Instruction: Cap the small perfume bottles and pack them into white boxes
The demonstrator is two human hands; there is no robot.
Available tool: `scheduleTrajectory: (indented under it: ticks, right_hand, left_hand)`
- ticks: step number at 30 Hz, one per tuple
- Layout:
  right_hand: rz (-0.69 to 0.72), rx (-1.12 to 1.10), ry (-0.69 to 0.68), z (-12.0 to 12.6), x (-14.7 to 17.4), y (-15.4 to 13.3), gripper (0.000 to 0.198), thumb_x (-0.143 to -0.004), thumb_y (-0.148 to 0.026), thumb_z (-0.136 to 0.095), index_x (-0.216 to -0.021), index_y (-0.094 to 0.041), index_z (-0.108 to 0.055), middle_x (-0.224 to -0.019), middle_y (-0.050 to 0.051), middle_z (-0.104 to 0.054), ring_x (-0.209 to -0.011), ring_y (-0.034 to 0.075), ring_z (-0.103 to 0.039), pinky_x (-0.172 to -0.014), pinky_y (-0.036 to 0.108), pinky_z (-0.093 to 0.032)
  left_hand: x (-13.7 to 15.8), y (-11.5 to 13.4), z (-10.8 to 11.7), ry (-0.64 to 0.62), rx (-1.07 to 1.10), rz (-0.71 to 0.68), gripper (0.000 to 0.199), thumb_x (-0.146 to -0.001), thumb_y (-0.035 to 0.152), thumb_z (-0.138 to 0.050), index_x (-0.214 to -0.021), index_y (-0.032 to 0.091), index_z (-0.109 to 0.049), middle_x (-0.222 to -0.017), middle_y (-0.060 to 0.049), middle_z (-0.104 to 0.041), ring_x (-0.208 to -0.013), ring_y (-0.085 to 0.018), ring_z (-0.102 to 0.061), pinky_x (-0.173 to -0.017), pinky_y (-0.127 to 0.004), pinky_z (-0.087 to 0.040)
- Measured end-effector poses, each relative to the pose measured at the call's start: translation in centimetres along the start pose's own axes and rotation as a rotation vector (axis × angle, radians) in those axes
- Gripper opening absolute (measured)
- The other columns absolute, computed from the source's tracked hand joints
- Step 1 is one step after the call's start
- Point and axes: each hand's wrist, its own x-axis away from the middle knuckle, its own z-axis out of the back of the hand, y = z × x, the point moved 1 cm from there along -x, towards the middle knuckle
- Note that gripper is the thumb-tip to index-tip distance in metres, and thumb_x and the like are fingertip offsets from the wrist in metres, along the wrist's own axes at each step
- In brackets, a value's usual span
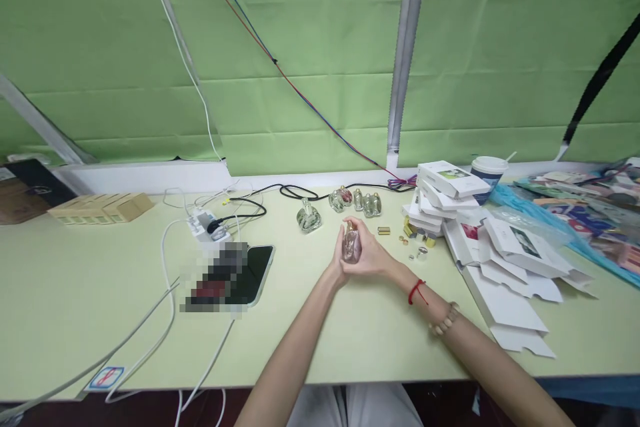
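A small pinkish glass perfume bottle (351, 245) with a gold-coloured neck stands upright between my two hands, just above the table. My left hand (340, 257) closes around its left side. From the right, my right hand (369, 250) wraps it, fingers near the neck. Behind them on the table are several clear glass bottles: one at the left (309, 217), a round one (341, 199) and another at the right (372, 205). A gold cap (383, 231) lies right of my hands, with small gold and silver collars (423, 253) further right.
White flat boxes (450, 180) are stacked at the right, with opened cartons (505, 300) in front. Behind stands a lidded cup (487, 177). A tablet-like device (257, 273), a power strip (203, 227) and loose white cables lie left; tan boxes (103, 208) sit further left.
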Motion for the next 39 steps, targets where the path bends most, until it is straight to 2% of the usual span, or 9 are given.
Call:
scheduleTrajectory:
  ticks: [4, 11, 16, 18, 21, 25, 31, 36, 39]
  right_hand:
    - [-0.003, 0.000, -0.024, -1.4, -0.5, 1.3, 0.086, -0.058, -0.027, -0.070, -0.135, -0.021, -0.030, -0.129, 0.011, -0.044, -0.119, 0.027, -0.042, -0.104, 0.043, -0.033]
    - [-0.174, -0.251, 0.006, -1.2, 1.0, 3.0, 0.088, -0.066, -0.020, -0.065, -0.142, -0.024, -0.021, -0.127, 0.010, -0.047, -0.116, 0.022, -0.048, -0.100, 0.040, -0.039]
    - [-0.269, -0.428, 0.139, -1.1, 0.5, 3.2, 0.067, -0.074, -0.031, -0.063, -0.134, -0.022, -0.035, -0.125, 0.011, -0.051, -0.114, 0.021, -0.052, -0.097, 0.036, -0.043]
    - [-0.311, -0.534, 0.203, -1.0, 0.2, 3.0, 0.066, -0.076, -0.038, -0.063, -0.134, -0.024, -0.035, -0.123, 0.010, -0.055, -0.107, 0.020, -0.057, -0.091, 0.035, -0.048]
    - [-0.398, -0.685, 0.261, -0.6, -0.3, 2.6, 0.068, -0.077, -0.046, -0.061, -0.135, -0.024, -0.034, -0.114, 0.010, -0.062, -0.089, 0.019, -0.063, -0.078, 0.034, -0.053]
    - [-0.468, -0.764, 0.358, -0.3, -0.5, 2.4, 0.067, -0.072, -0.043, -0.068, -0.130, -0.021, -0.042, -0.099, 0.008, -0.069, -0.080, 0.018, -0.065, -0.073, 0.033, -0.053]
    - [-0.464, -0.713, 0.438, 0.1, -0.6, 2.5, 0.067, -0.064, -0.034, -0.076, -0.122, -0.021, -0.047, -0.081, 0.002, -0.069, -0.082, 0.017, -0.064, -0.073, 0.029, -0.052]
    - [-0.433, -0.792, 0.364, 0.7, -0.8, 2.6, 0.066, -0.071, -0.040, -0.070, -0.128, -0.025, -0.040, -0.098, 0.004, -0.068, -0.073, 0.013, -0.062, -0.067, 0.026, -0.052]
    - [-0.429, -0.800, 0.350, 0.9, -0.9, 2.6, 0.067, -0.072, -0.040, -0.069, -0.130, -0.026, -0.038, -0.094, 0.004, -0.069, -0.072, 0.013, -0.062, -0.065, 0.025, -0.051]
  left_hand:
    - [-1.0, 1.0, 2.0, 0.069, 0.135, 0.171, 0.048, -0.076, 0.063, -0.049, -0.076, 0.015, -0.055, -0.063, -0.002, -0.055, -0.057, -0.012, -0.055, -0.056, -0.024, -0.046]
    - [-1.3, 1.1, 2.1, 0.207, -0.150, -0.007, 0.063, -0.069, 0.075, -0.044, -0.065, 0.013, -0.056, -0.052, -0.002, -0.055, -0.046, -0.010, -0.051, -0.047, -0.022, -0.040]
    - [-1.0, 1.2, 1.3, 0.208, -0.240, 0.011, 0.063, -0.070, 0.074, -0.044, -0.076, 0.013, -0.059, -0.045, 0.000, -0.051, -0.033, -0.009, -0.041, -0.034, -0.020, -0.027]
    - [-0.8, 1.2, 1.0, 0.198, -0.255, 0.014, 0.061, -0.070, 0.072, -0.047, -0.080, 0.014, -0.059, -0.046, 0.000, -0.052, -0.032, -0.009, -0.041, -0.032, -0.020, -0.025]
    - [-0.7, 1.1, 0.6, 0.219, -0.250, 0.017, 0.060, -0.068, 0.073, -0.048, -0.072, 0.014, -0.056, -0.045, 0.001, -0.050, -0.033, -0.009, -0.042, -0.031, -0.019, -0.026]
    - [-0.6, 1.1, 0.4, 0.236, -0.243, 0.003, 0.061, -0.066, 0.074, -0.049, -0.074, 0.014, -0.056, -0.044, 0.004, -0.045, -0.033, -0.008, -0.040, -0.031, -0.019, -0.026]
    - [-0.7, 1.1, 0.5, 0.239, -0.236, -0.053, 0.060, -0.064, 0.072, -0.053, -0.071, 0.013, -0.055, -0.044, 0.003, -0.047, -0.035, -0.007, -0.040, -0.034, -0.018, -0.029]
    - [-0.7, 1.1, 0.4, 0.233, -0.240, -0.054, 0.056, -0.067, 0.071, -0.052, -0.060, 0.016, -0.047, -0.042, 0.004, -0.045, -0.032, -0.006, -0.038, -0.031, -0.019, -0.027]
    - [-0.6, 1.2, 0.3, 0.244, -0.226, -0.049, 0.052, -0.069, 0.066, -0.053, -0.058, 0.016, -0.045, -0.041, 0.004, -0.043, -0.031, -0.006, -0.036, -0.030, -0.019, -0.025]
